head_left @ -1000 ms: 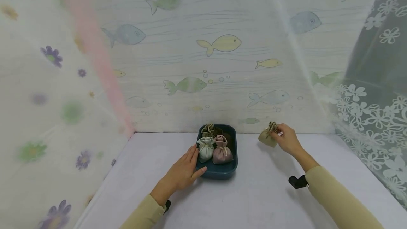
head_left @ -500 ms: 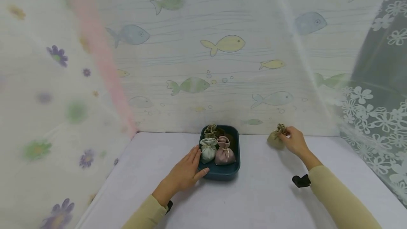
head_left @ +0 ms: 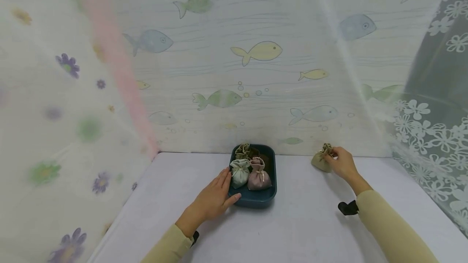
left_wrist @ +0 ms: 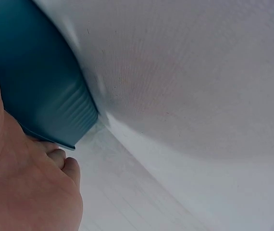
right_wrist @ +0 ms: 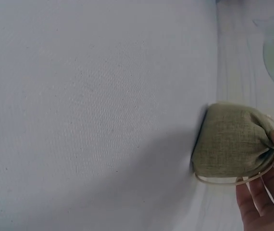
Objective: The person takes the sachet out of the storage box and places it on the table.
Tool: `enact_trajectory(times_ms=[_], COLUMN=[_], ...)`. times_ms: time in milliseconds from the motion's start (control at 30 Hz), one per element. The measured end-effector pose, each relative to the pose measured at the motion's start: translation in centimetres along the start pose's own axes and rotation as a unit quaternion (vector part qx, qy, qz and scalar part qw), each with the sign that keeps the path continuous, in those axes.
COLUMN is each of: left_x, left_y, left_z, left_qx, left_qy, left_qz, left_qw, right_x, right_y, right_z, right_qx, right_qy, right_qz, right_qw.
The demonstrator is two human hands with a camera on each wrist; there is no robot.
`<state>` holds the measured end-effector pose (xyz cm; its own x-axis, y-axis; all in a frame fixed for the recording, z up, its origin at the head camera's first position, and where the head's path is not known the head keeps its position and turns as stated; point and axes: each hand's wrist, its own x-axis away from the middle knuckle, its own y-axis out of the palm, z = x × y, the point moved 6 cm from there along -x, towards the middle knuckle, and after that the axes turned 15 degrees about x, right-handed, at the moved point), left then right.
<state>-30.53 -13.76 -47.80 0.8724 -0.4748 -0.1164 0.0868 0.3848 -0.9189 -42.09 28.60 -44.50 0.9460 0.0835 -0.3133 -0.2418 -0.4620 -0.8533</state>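
My right hand (head_left: 343,164) pinches the gathered neck of an olive-green drawstring pouch (head_left: 321,163) near the table's back edge. In the right wrist view the thumb and a finger grip the pouch (right_wrist: 230,142) at its cinched top, its base right at the white cloth and a thin cord looping along its side. Fingers straight, my left hand (head_left: 212,198) lies along the left wall of a dark teal box (head_left: 256,203), thumb at its front rim. Inside the box are a pale mint pouch (head_left: 240,174), a mauve pouch (head_left: 259,180) and another olive pouch (head_left: 243,150) behind them.
A white cloth covers the table (head_left: 292,230). Right behind it hangs a sheer curtain (head_left: 263,92) printed with fish. Flowered curtains stand at the left (head_left: 73,133) and right.
My right hand has carried the olive pouch a little to the right and lowered it to the table. The left hand stays at the box, and the head view has shifted slightly.
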Motion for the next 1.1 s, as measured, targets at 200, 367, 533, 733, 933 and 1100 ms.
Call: enact_trajectory(times_ms=[200,367,533,733,933,1100], left_x=[-0.1,0.1,0.2,0.3,0.2,0.1], left_y=[0.1,-0.2,-0.4,-0.6,-0.8,-0.6], left_z=[0.0,0.3,0.6,0.8,1.0,0.8], left_qx=[0.010,0.021,0.029,0.033,0.030,0.022], left_qy=[0.003,-0.003,-0.010,-0.008,-0.003,-0.001], left_qz=[0.005,-0.002,-0.008,-0.007,-0.006,-0.006], left_qw=[0.9999,0.9998,0.9995,0.9994,0.9995,0.9997], right_x=[0.2,0.5,1.1,2.1,2.9,3.5], right_y=[-0.1,-0.1,0.0,-0.6,-1.4,-1.9], right_z=[-0.1,0.0,0.7,1.4,1.7,1.6], right_qx=[-0.003,-0.003,0.005,0.017,0.030,0.039], right_qy=[-0.006,-0.014,-0.007,-0.008,-0.013,-0.010], right_qz=[-0.012,-0.018,-0.041,-0.049,-0.046,-0.047], right_qw=[0.9999,0.9997,0.9991,0.9986,0.9984,0.9981])
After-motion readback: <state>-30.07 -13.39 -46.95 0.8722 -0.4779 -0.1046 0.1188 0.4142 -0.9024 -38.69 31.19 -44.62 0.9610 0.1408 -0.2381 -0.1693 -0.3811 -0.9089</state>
